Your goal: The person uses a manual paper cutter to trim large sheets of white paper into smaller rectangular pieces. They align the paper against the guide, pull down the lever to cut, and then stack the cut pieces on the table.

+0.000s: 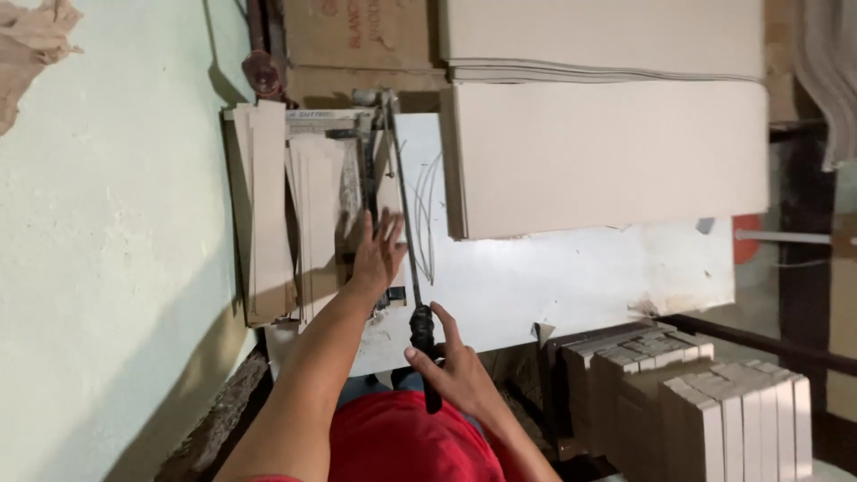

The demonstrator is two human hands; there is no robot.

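Brown cardboard box point(357, 40) at top centre behind the cutter, dark print on its face. Pale printed label strip point(308, 115) along the cutter's top edge.

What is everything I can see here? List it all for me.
Paper cutter: one, grey, on the white table, far left.
Cutter lever: one, dark, lowered along the cutter's edge.
Cut card strips: several, beige, stacked left of the blade.
Large card sheets: two stacks, beige, far side of the table.
White table: one.
Small card bundles: many, beige, upright at lower right.
Wall: pale green, left.
Red shirt: one, bottom.
Left hand: flat on the card at the blade.
Right hand: fingers wrapped round the lever's handle.
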